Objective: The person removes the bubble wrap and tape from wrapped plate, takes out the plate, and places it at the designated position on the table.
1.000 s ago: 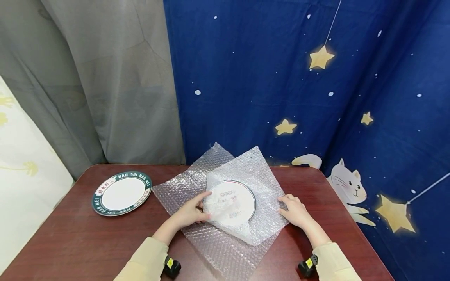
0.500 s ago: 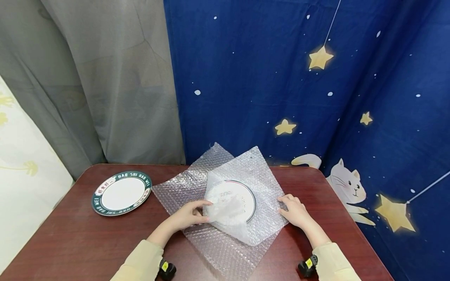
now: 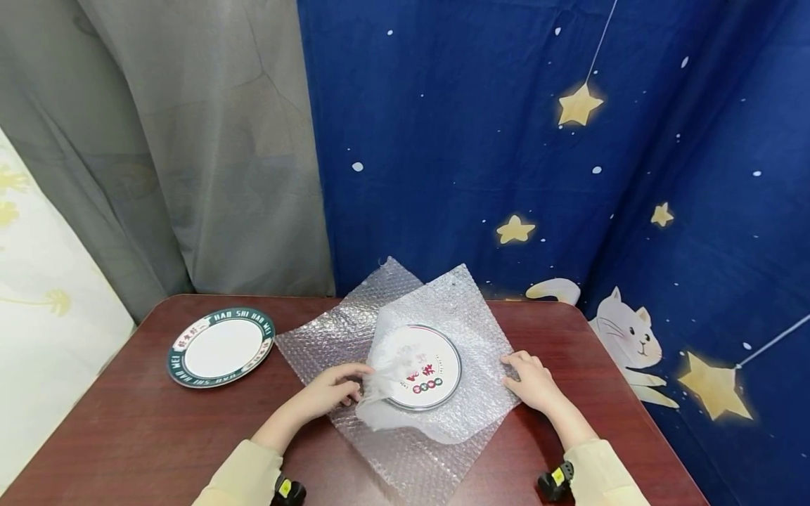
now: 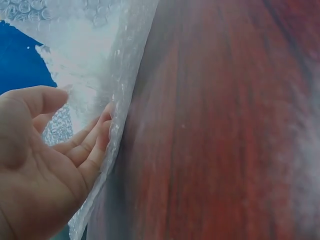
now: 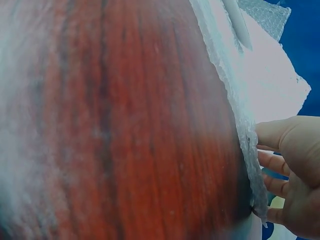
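A round white plate (image 3: 425,385) with a dark rim and red print lies on a sheet of bubble wrap (image 3: 471,302), its left part veiled by a translucent flap. My left hand (image 3: 329,392) pinches the crumpled edge of that flap left of the plate. In the left wrist view, the left fingers (image 4: 82,150) meet the wrap's edge. At the sheet's right edge, my right hand (image 3: 534,379) rests its fingertips on the wrap. The right wrist view shows the right thumb and fingers (image 5: 275,162) spread along that edge, tips partly hidden by it.
Under the first sheet lies a second, larger bubble wrap sheet (image 3: 323,330), turned at an angle. Another plate (image 3: 190,369), white with a green lettered rim, sits at the left of the brown wooden table (image 3: 158,436). Curtains (image 3: 455,140) hang behind the table.
My left hand has drawn the flap leftward and toward me, and more of the plate's red print shows. The right hand has stayed in place.
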`<action>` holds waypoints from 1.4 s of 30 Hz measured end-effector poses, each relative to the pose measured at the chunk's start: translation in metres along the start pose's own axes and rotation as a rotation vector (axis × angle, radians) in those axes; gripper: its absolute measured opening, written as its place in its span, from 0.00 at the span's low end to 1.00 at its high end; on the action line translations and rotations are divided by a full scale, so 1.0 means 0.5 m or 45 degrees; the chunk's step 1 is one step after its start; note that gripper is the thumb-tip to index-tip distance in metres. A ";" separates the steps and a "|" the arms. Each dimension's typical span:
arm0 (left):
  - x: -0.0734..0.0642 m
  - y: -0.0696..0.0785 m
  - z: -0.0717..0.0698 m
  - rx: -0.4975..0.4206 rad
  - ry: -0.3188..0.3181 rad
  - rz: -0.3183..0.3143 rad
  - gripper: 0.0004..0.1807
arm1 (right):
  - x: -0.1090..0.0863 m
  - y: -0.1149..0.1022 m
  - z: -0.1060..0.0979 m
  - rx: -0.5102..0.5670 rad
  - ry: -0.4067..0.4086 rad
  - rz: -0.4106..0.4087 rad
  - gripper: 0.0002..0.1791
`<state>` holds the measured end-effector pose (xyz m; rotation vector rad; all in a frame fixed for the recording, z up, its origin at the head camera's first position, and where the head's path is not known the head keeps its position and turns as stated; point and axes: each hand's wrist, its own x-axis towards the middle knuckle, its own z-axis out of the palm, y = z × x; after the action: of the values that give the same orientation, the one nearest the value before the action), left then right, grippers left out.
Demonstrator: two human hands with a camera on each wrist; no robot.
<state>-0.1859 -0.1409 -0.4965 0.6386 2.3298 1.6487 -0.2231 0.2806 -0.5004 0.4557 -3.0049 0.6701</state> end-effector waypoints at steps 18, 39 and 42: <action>-0.014 0.018 0.010 0.151 0.144 -0.130 0.23 | -0.008 0.003 0.005 0.019 0.024 0.001 0.22; -0.038 0.020 0.003 0.458 0.463 -0.286 0.41 | -0.006 0.005 0.008 0.004 0.036 -0.006 0.22; -0.043 0.017 -0.002 0.444 0.498 -0.274 0.40 | -0.004 0.006 0.010 -0.001 0.038 -0.006 0.22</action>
<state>-0.1657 -0.1494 -0.4896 0.1120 2.8790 1.3810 -0.2217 0.2818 -0.5061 0.4481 -2.9754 0.6696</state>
